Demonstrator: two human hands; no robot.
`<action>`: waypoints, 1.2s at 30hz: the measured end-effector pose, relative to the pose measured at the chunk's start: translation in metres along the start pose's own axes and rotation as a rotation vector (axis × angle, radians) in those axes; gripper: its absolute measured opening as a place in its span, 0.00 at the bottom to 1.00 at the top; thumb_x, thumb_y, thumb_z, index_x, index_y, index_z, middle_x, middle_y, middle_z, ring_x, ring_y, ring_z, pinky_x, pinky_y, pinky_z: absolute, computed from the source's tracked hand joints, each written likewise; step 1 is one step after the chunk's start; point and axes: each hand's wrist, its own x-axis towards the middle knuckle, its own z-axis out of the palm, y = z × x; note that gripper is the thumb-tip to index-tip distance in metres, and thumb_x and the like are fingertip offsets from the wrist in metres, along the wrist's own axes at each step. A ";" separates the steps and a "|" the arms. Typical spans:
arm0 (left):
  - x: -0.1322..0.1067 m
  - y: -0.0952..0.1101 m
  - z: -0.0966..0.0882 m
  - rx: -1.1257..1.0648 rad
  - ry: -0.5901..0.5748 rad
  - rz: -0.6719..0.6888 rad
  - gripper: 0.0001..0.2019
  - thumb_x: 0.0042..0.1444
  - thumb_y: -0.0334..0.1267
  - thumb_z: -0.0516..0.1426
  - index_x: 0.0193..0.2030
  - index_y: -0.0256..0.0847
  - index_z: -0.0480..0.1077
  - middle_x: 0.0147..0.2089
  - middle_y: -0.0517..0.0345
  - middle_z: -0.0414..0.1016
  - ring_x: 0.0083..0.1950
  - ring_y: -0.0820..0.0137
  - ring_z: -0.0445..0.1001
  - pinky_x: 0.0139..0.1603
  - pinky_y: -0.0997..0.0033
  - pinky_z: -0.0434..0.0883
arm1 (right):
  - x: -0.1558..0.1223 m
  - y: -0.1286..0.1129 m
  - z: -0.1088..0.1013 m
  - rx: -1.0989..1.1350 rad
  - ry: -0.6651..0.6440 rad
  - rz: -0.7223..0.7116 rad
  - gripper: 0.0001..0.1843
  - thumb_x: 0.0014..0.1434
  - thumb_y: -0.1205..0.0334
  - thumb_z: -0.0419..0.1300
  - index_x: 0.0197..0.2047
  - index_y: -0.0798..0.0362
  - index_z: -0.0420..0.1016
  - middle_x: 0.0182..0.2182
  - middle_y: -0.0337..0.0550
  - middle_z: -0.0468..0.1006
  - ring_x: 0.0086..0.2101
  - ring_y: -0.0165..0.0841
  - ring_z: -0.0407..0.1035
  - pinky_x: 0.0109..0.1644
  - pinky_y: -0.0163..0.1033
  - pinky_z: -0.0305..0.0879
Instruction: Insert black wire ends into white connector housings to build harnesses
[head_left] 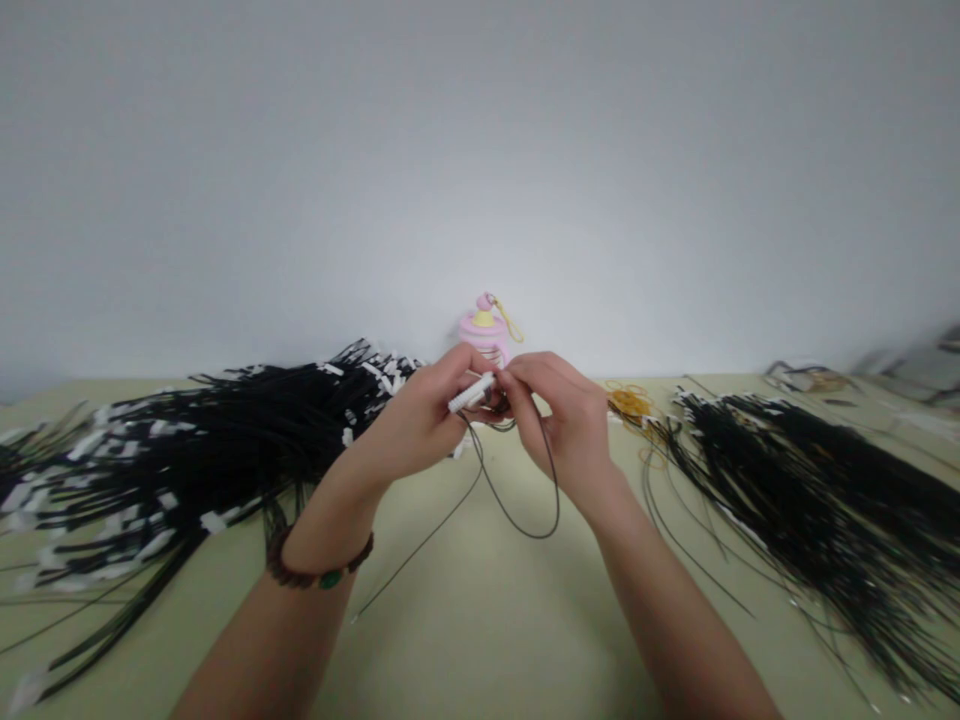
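My left hand (424,415) is closed around a small white ribbed connector (472,393), held up over the middle of the table. Close against it, my right hand (566,415) pinches a thin dark wire (556,480) at the connector's right end. The wire hangs below both hands in a loop, and a loose end trails down to the left. Whether the wire tip sits inside the connector is hidden by my fingers.
A large pile of black cables with white connectors (225,440) lies on the left. Bundles of black wires (810,500) spread out on the right, beside yellow rubber bands (630,402). Behind my hands, a pink lidded container (482,330) stands by the wall (480,150).
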 end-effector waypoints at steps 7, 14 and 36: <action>0.001 -0.001 0.000 -0.032 -0.010 -0.015 0.02 0.59 0.33 0.56 0.39 0.40 0.68 0.32 0.59 0.72 0.33 0.71 0.73 0.35 0.76 0.71 | 0.000 0.002 0.000 -0.024 -0.021 0.015 0.09 0.63 0.70 0.54 0.33 0.56 0.74 0.32 0.45 0.77 0.35 0.29 0.71 0.41 0.33 0.68; 0.002 -0.008 0.008 -0.302 0.091 -0.123 0.07 0.59 0.40 0.58 0.43 0.41 0.70 0.37 0.55 0.73 0.38 0.67 0.76 0.42 0.66 0.78 | 0.004 -0.008 -0.004 -0.084 0.264 0.010 0.08 0.61 0.69 0.58 0.39 0.54 0.79 0.33 0.45 0.81 0.35 0.29 0.74 0.40 0.34 0.72; 0.015 0.003 -0.009 -0.756 0.568 -0.411 0.08 0.57 0.33 0.58 0.28 0.35 0.67 0.32 0.50 0.77 0.33 0.66 0.79 0.27 0.72 0.78 | -0.011 0.002 0.023 -0.182 0.273 -0.197 0.06 0.57 0.71 0.59 0.36 0.53 0.76 0.27 0.43 0.78 0.28 0.28 0.72 0.32 0.33 0.68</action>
